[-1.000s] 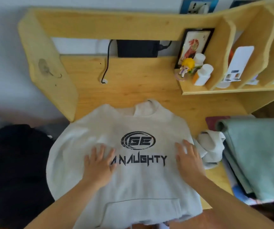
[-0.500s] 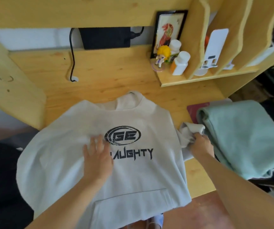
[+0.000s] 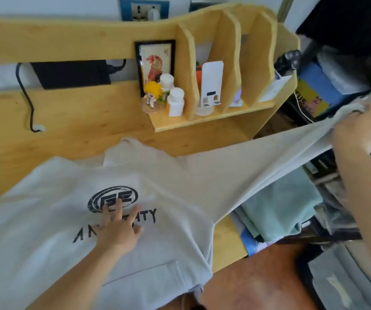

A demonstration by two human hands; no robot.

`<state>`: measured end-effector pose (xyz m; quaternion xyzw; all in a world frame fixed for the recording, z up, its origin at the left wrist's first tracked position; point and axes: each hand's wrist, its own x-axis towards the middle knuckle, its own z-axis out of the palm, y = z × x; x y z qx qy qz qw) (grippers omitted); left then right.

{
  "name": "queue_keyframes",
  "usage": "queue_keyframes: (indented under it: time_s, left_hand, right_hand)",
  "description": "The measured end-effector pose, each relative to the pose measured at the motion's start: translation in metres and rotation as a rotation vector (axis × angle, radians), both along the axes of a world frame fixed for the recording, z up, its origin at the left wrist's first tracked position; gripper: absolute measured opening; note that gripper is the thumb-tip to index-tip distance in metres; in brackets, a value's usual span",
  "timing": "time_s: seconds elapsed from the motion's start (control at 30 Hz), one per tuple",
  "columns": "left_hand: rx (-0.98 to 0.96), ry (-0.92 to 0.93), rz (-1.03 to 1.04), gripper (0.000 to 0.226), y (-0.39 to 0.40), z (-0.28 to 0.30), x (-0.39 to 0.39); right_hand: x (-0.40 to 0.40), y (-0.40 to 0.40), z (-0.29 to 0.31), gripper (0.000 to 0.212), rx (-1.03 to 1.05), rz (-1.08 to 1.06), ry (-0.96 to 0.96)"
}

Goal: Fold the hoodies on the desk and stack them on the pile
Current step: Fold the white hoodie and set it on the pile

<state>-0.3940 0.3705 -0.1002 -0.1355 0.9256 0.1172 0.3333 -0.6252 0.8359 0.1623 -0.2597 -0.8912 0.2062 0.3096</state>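
A white hoodie point(image 3: 46, 220) with a black logo and lettering lies front up on the wooden desk point(image 3: 79, 121). My left hand point(image 3: 119, 229) presses flat on the print with fingers spread. My right hand point(image 3: 363, 128) grips the cuff of the hoodie's right sleeve point(image 3: 247, 162) and holds it stretched out to the far right, lifted above the desk. Under the sleeve, at the desk's right end, sits the pile with a folded mint-green garment point(image 3: 282, 204) on top.
A shelf unit point(image 3: 213, 117) at the back right holds a framed picture point(image 3: 155, 63), a small figurine point(image 3: 152, 95), white bottles point(image 3: 175, 101) and a white stand. A black cable point(image 3: 27, 97) hangs at the back left. Dark clutter fills the far right.
My right hand took hold of the bunched sleeve and pulled it out straight to the right and up. My left hand stayed pressed on the chest print. The view swung right.
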Motion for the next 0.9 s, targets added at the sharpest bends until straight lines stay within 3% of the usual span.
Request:
queue_keyframes:
  time_s: [0.1,0.17,0.27,0.33,0.4,0.47,0.57,0.7,0.77,0.9]
  left_hand:
    - [-0.044,-0.043,0.09,0.065,0.016,0.002,-0.007]
    - [-0.09,-0.058,0.149,0.067,0.033,0.005,-0.01]
    - [-0.13,0.044,0.168,0.074,0.071,0.01,-0.01]
    - [-0.09,0.112,0.115,0.075,0.094,0.009,-0.008]
    - [-0.042,0.096,0.116,0.074,0.104,0.003,-0.008]
    - [-0.031,0.026,0.158,0.072,0.105,-0.004,-0.009]
    - [-0.046,-0.026,0.178,0.073,0.107,-0.002,-0.012]
    - [-0.029,-0.057,0.194,0.079,0.111,0.005,-0.02]
    - [-0.029,-0.059,0.206,0.08,0.113,0.01,-0.028]
    - [-0.044,-0.056,0.21,0.084,0.118,0.011,-0.05]
  right_hand:
    - [-0.008,0.032,-0.044,0.046,0.184,-0.073,-0.483]
    - [0.011,0.032,-0.077,0.046,0.106,0.004,-0.622]
    - [0.053,0.02,-0.123,0.048,-0.208,0.094,-0.51]
    - [0.07,0.014,-0.147,0.049,-0.607,-0.05,-0.472]
    - [0.077,0.015,-0.156,0.056,-0.975,-0.186,-0.437]
    - [0.063,0.023,-0.158,0.049,-1.271,-0.224,-0.329]
    - [0.035,0.032,-0.15,0.036,-1.545,-0.139,-0.254]
    - [-0.011,0.044,-0.113,0.059,-1.301,0.075,-0.105]
    - [-0.033,0.054,-0.112,0.063,-1.267,0.069,-0.074]
    - [-0.031,0.066,-0.156,0.058,-1.043,-0.027,-0.372]
